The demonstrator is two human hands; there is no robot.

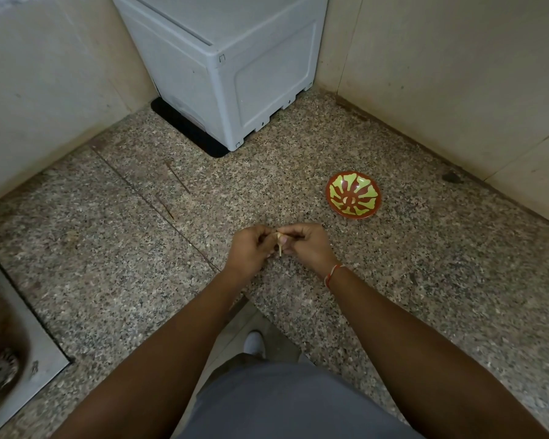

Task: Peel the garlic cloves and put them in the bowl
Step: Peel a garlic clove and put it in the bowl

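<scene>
Pinching pale garlic clove [279,240] | both hands' fingers [290,231] grasping it | skin strip dangling

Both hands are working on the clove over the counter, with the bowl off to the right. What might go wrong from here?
The garlic clove, pinched between left hand and right hand, is held above bare counter, not the bowl; if it slips, it may land on the stone. Loose skin may fall there too.

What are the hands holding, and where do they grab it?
Both the left hand and right hand pinch a garlic clove at its top end; a strip of skin hangs below.
</scene>
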